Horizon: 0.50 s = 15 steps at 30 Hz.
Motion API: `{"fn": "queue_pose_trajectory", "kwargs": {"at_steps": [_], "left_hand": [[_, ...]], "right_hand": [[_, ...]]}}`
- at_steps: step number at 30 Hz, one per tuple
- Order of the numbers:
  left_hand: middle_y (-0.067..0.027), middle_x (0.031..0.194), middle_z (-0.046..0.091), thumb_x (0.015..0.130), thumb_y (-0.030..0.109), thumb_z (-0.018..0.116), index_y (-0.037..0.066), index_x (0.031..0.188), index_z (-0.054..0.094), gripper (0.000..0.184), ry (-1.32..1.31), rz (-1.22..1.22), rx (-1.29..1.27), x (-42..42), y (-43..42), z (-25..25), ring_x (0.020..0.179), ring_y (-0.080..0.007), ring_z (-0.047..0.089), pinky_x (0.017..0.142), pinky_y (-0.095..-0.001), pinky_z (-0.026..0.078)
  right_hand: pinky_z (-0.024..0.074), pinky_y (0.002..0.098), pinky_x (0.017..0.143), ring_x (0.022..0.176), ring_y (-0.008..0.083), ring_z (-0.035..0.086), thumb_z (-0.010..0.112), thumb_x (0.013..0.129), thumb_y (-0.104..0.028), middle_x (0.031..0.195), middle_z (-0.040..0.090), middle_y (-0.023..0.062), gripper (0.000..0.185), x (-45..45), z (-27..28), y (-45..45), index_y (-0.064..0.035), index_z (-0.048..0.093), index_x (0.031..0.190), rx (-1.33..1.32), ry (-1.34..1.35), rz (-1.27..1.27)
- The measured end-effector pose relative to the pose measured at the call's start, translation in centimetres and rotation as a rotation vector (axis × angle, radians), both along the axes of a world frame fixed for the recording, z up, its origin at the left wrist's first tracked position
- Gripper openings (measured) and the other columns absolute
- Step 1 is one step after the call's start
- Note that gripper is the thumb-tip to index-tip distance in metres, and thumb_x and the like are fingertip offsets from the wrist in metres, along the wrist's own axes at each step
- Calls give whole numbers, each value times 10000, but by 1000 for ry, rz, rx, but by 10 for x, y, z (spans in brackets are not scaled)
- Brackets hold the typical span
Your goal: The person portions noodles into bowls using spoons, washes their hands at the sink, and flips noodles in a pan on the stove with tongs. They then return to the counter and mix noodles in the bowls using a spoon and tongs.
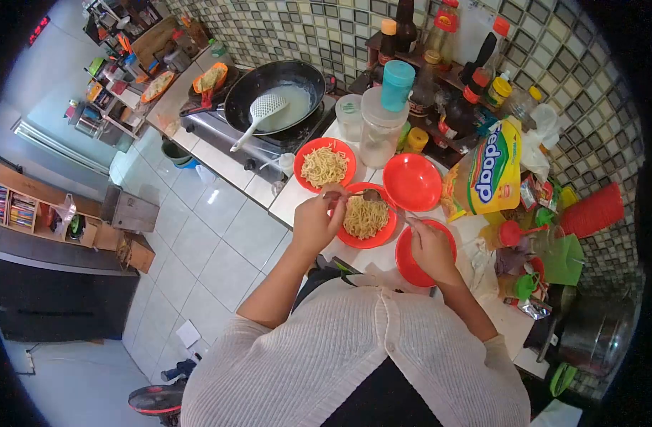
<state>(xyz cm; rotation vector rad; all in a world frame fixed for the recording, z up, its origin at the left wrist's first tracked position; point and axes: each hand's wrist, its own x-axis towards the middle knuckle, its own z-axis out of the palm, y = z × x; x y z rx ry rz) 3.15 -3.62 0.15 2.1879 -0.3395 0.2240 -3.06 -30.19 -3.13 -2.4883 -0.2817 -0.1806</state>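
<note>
My left hand [317, 222] is closed on a metal spoon [371, 194], at the left rim of a red plate [369, 244] of noodles [366, 216]. My right hand [433, 248] grips the thin handle of a metal utensil [400, 211] that slants toward the same noodles. Whether its far end is a fork or a spoon I cannot tell. Below my right hand lies another red plate [405, 265], partly covered by the hand. A bare red plate [413, 183] sits just beyond, and a red plate [348, 176] heaped with noodles stands to the upper left.
On the stove [222, 139], a black wok [233, 107] holds whitish liquid and a white slotted ladle [263, 110]. Clear canisters [383, 128] and bottles line the tiled wall. To the right are a yellow Sedaap pack [486, 171], sauce bottles [507, 235] and stacked red plates [591, 210].
</note>
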Motion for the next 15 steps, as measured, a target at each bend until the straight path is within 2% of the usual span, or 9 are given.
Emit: {"fn": "queue_pose_trajectory", "kwargs": {"at_steps": [5,11,15], "left_hand": [[-63,799,712,884,163,640,136,1014,576,147,-198,46,66,2,-6,-8,664,-229,696,596,-354,531],[-65,800,714,875,173,646,143,1021,585,162,-117,82,251,1,-6,4,649,-233,696,593,-363,532],[-71,777,710,880,172,640,139,1029,586,162,-138,122,108,10,1,-11,637,-236,691,588,-362,529]], "right_hand": [[518,494,731,811,392,650,527,861,-87,917,668,237,375,-4,12,4,-16,603,1221,-81,67,-12],[520,490,727,815,371,662,532,867,-103,927,680,210,351,-8,23,1,-32,621,1199,-125,76,-50],[522,480,747,845,362,668,530,887,-122,950,690,197,313,-9,34,-8,-46,638,1170,-143,82,-129]]}}
